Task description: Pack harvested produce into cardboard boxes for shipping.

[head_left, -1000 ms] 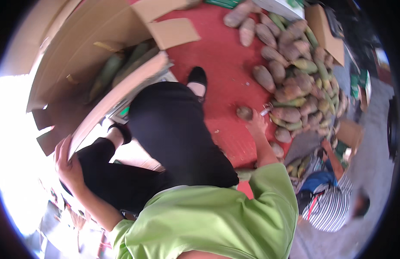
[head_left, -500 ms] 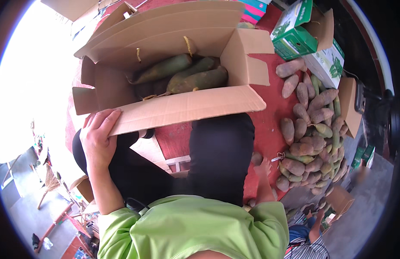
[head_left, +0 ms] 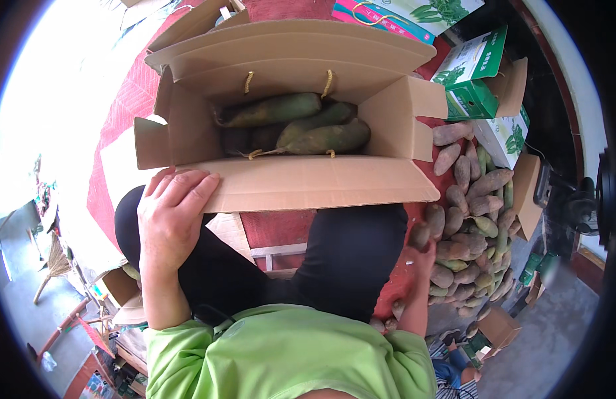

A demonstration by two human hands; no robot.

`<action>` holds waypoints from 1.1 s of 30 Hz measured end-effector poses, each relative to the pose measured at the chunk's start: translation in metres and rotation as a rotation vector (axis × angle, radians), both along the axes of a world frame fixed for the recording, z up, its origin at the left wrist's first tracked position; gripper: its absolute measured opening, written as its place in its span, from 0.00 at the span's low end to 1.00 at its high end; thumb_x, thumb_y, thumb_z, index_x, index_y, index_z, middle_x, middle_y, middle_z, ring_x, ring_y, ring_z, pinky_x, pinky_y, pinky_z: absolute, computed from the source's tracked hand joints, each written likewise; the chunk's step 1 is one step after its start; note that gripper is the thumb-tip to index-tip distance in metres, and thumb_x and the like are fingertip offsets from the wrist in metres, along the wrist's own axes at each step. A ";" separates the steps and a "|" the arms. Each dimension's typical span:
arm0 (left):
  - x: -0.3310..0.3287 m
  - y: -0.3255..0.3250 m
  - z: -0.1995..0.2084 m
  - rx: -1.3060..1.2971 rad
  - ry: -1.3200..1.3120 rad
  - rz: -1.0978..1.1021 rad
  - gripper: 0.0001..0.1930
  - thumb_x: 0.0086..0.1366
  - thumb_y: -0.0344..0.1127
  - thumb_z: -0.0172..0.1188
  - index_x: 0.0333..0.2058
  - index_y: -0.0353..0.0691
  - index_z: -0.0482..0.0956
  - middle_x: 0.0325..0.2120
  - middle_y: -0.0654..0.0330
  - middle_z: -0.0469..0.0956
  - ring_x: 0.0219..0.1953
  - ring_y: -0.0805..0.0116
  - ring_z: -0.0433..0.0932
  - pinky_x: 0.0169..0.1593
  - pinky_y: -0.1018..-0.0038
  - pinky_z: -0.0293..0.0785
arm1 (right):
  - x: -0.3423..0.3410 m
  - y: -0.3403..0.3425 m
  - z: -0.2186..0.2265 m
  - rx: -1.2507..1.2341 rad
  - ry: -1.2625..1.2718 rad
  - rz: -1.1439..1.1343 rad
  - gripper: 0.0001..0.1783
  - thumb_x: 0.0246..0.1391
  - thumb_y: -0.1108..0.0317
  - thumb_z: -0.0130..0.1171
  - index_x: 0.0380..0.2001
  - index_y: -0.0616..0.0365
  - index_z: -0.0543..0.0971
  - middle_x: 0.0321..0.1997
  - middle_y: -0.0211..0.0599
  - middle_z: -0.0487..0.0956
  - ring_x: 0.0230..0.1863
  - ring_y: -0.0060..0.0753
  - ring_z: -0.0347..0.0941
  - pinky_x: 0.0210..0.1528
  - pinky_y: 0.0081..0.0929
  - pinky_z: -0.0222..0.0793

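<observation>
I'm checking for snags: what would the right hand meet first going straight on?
The right hand would probably first meet the brownish root vegetable directly ahead; depth is unclear, so the two may be touching.

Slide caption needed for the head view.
Left hand on the flap of a cardboard box, green vegetables inside; right hand beside a vegetable heap.

Lime-green top (head_left: 294, 352) with loose, kinda rumpled short sleeves (head_left: 178, 356), plus plain black trousers (head_left: 351, 256). Looks like there's a dark cord (head_left: 213, 317) at the waist on the left side, tbh hard to make out.
</observation>
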State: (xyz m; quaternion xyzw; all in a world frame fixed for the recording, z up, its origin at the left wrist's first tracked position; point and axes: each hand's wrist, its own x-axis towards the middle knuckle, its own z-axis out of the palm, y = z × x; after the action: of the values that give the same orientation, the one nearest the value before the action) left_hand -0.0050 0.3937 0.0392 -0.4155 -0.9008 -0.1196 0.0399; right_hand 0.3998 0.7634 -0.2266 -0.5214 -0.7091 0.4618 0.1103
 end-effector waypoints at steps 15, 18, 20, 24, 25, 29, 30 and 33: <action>0.002 -0.008 0.000 0.114 -0.027 -0.019 0.15 0.48 0.26 0.60 0.37 0.41 0.81 0.35 0.61 0.78 0.38 0.62 0.78 0.48 0.65 0.72 | -0.298 -0.019 0.315 0.342 0.160 0.735 0.39 0.29 0.66 0.71 0.52 0.57 0.72 0.49 0.33 0.75 0.50 0.32 0.72 0.52 0.32 0.67; 0.001 -0.009 -0.001 0.138 -0.042 -0.023 0.15 0.47 0.26 0.60 0.37 0.41 0.81 0.35 0.62 0.79 0.38 0.62 0.78 0.47 0.66 0.72 | -0.343 -0.042 0.304 0.481 0.110 1.021 0.41 0.24 0.65 0.72 0.50 0.57 0.73 0.46 0.33 0.75 0.47 0.36 0.72 0.51 0.32 0.67; 0.000 -0.009 -0.001 0.143 -0.038 -0.036 0.15 0.47 0.26 0.60 0.37 0.42 0.81 0.35 0.61 0.79 0.38 0.62 0.78 0.46 0.66 0.72 | -0.369 -0.058 0.286 0.526 0.093 1.159 0.38 0.26 0.66 0.71 0.48 0.59 0.73 0.44 0.38 0.75 0.48 0.40 0.71 0.52 0.32 0.66; -0.001 -0.009 -0.004 0.158 -0.054 -0.034 0.15 0.48 0.25 0.60 0.37 0.42 0.81 0.35 0.61 0.79 0.38 0.60 0.78 0.44 0.67 0.74 | -0.409 -0.099 0.259 0.493 0.003 1.274 0.36 0.30 0.58 0.68 0.48 0.55 0.75 0.49 0.44 0.75 0.52 0.48 0.71 0.55 0.38 0.69; -0.002 -0.007 -0.003 0.170 -0.064 -0.030 0.14 0.48 0.25 0.60 0.37 0.42 0.81 0.35 0.61 0.79 0.37 0.60 0.78 0.43 0.67 0.74 | -0.414 -0.104 0.250 0.499 0.074 1.288 0.37 0.31 0.57 0.68 0.50 0.56 0.74 0.50 0.44 0.75 0.52 0.48 0.71 0.55 0.38 0.69; -0.002 -0.003 0.001 0.167 -0.103 -0.019 0.10 0.54 0.24 0.59 0.36 0.38 0.81 0.35 0.58 0.80 0.38 0.57 0.78 0.43 0.67 0.74 | -0.411 -0.099 0.255 0.426 0.295 1.238 0.40 0.41 0.57 0.69 0.59 0.54 0.67 0.52 0.46 0.74 0.51 0.45 0.72 0.55 0.36 0.68; 0.000 -0.006 0.003 0.158 -0.095 -0.009 0.11 0.53 0.24 0.59 0.37 0.38 0.81 0.35 0.57 0.79 0.39 0.57 0.78 0.44 0.66 0.73 | -0.405 -0.092 0.264 0.432 0.367 1.188 0.37 0.42 0.58 0.69 0.57 0.55 0.70 0.51 0.44 0.75 0.50 0.39 0.73 0.53 0.34 0.70; 0.001 -0.014 -0.002 0.170 -0.165 0.060 0.12 0.53 0.22 0.57 0.38 0.37 0.81 0.35 0.56 0.79 0.39 0.57 0.77 0.46 0.67 0.72 | -0.365 -0.061 0.293 0.311 0.423 0.951 0.19 0.56 0.68 0.60 0.50 0.62 0.74 0.42 0.34 0.78 0.41 0.21 0.73 0.46 0.22 0.70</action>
State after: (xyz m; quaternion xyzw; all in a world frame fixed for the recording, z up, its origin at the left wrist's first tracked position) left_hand -0.0037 0.3795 0.0375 -0.3722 -0.8997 -0.2281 0.0042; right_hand 0.0350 0.7026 0.0668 -0.0163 -0.8892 0.4451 0.1052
